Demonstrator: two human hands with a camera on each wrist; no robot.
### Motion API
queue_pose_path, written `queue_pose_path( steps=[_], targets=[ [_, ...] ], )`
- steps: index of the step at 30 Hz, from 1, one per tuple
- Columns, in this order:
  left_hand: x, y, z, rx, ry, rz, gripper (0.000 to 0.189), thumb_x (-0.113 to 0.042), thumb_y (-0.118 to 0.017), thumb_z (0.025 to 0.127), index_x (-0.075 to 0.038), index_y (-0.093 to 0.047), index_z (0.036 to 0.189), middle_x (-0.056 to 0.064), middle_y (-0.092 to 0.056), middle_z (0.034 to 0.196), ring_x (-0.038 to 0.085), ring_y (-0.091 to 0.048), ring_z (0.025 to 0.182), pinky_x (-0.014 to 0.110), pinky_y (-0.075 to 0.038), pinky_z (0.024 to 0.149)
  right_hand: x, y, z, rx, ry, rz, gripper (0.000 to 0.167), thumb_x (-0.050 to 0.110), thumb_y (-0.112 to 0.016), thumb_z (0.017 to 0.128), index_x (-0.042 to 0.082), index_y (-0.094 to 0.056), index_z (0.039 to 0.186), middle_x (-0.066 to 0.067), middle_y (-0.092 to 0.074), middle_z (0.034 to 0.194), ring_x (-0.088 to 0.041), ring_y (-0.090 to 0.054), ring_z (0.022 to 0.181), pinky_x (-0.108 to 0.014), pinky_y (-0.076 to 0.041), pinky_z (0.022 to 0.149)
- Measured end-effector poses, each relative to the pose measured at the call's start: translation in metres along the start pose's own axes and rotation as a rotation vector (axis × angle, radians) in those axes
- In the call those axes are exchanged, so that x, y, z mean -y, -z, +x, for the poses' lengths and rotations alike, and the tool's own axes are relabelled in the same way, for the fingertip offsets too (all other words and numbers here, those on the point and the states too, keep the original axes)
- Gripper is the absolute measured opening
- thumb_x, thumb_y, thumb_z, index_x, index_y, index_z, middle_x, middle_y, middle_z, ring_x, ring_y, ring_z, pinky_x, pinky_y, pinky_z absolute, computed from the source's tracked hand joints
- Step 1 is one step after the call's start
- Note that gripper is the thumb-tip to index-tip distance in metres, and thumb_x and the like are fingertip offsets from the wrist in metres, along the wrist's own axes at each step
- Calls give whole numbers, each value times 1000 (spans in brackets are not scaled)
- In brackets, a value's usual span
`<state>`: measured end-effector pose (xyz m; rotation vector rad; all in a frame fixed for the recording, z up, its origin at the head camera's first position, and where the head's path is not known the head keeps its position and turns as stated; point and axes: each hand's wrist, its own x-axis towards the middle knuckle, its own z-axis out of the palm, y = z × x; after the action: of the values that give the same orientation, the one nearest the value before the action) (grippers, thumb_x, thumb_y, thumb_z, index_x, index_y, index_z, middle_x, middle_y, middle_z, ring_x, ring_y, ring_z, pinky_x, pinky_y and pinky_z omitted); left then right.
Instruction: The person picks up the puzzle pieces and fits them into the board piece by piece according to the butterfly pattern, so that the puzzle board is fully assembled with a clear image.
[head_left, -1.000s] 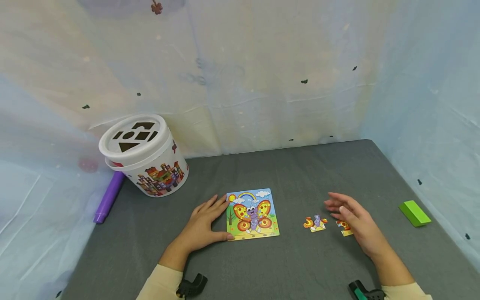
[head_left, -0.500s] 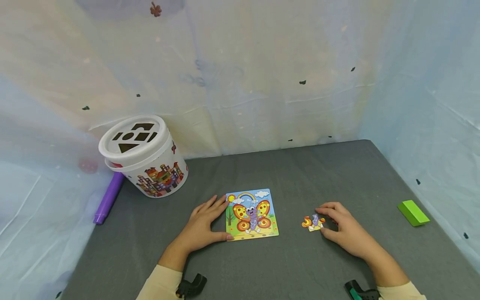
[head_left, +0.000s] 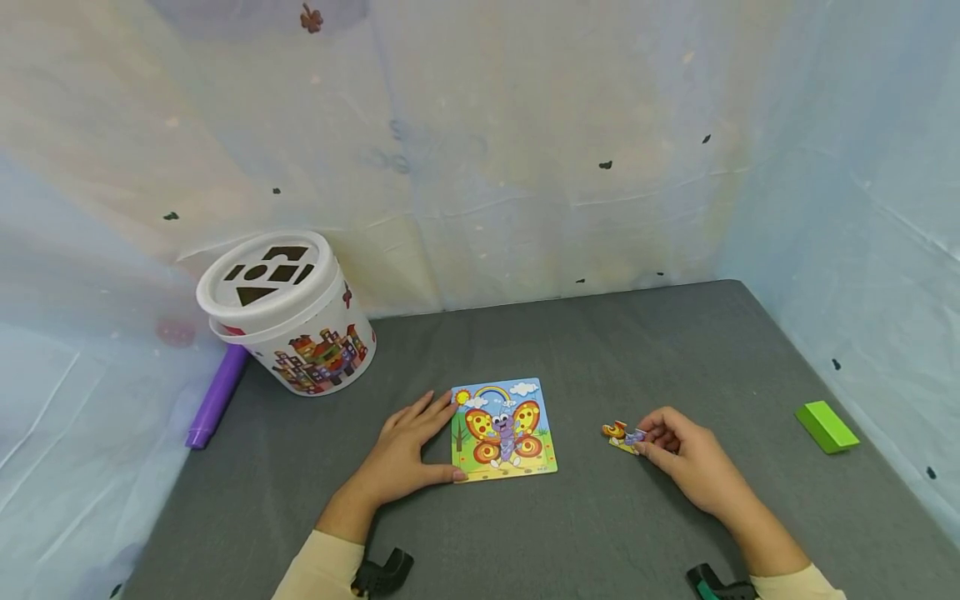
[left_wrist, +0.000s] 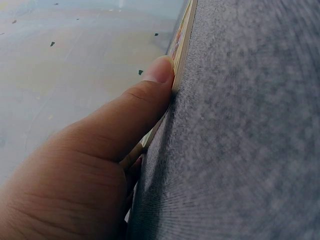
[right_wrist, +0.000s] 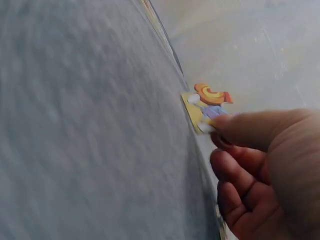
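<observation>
A square butterfly puzzle board (head_left: 504,430) lies flat at the middle of the table. My left hand (head_left: 408,450) rests along its left side, with fingers spread at the upper left corner and the thumb at the lower left. In the left wrist view, that thumb (left_wrist: 135,107) touches the board's edge (left_wrist: 185,42). To the right, my right hand (head_left: 693,460) pinches a small puzzle piece (head_left: 618,436) between thumb and fingertips. The right wrist view shows this piece (right_wrist: 200,107) tilted up, printed with an orange swirl, purple and yellow; the fingers cover part of it.
A white bucket (head_left: 296,321) with shape holes in its lid stands at the back left, and a purple marker-like stick (head_left: 217,396) lies beside it. A green block (head_left: 827,427) sits near the right edge of the grey table (head_left: 570,350). Pale sheets hang around the table.
My right hand has moved left from above the second piece and taken hold of the nearer-to-board piece, tilting it. The second piece is hidden from the head view now. The left hand stays put.
</observation>
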<state>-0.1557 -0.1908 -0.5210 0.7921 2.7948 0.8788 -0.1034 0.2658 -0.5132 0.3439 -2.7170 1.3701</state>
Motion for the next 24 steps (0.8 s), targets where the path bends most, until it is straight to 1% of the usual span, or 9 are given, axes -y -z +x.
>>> queue_pose_path(
  steps=[4,7,10,12,15,19,24],
  targets=[
    [0,-1,0,-5,-7,4,110,-68,-87,84,-19,-40,171,-3,-28,177,30,-17,164,65,-12,125,7,-9,-2,-93,21,31,16,2,-81,99,11,-75,112,5,-69,93,-12,-64,77,-27,-54,65],
    [0,-1,1,-4,-8,6,110,-68,-86,84,-19,-40,171,-3,-28,177,29,-16,164,65,-12,125,13,-18,-3,-104,41,105,16,2,-80,99,9,-76,114,4,-70,92,-15,-67,74,-27,-55,62],
    [1,-2,1,0,-7,7,111,-69,-86,84,-20,-39,171,-4,-28,177,29,-16,165,65,-12,125,19,-29,-3,-68,63,210,17,0,-79,100,7,-75,115,1,-70,90,-18,-69,70,-31,-57,60],
    [2,-2,1,1,-5,7,110,-69,-86,84,-20,-39,172,-4,-28,177,29,-16,165,65,-12,125,22,-36,-2,-36,81,268,18,-1,-77,100,6,-76,117,0,-71,91,-20,-71,71,-33,-60,63],
    [2,-2,1,-4,-5,3,110,-68,-86,84,-20,-40,171,-4,-28,177,29,-16,164,66,-12,124,29,-47,1,13,102,340,22,-3,-75,102,4,-76,122,-2,-72,97,-22,-74,76,-34,-63,68],
    [2,-1,1,-7,-5,5,110,-69,-86,84,-21,-40,171,-4,-28,177,29,-16,164,65,-12,125,38,-59,3,74,93,424,23,-2,-73,103,1,-74,127,-8,-72,98,-25,-75,82,-36,-65,73],
    [2,-1,1,-8,-9,8,110,-69,-86,84,-20,-40,171,-3,-28,177,29,-16,164,65,-12,125,48,-70,8,161,57,477,20,2,-74,104,-2,-72,123,-12,-72,96,-27,-76,83,-39,-65,73]
  ],
)
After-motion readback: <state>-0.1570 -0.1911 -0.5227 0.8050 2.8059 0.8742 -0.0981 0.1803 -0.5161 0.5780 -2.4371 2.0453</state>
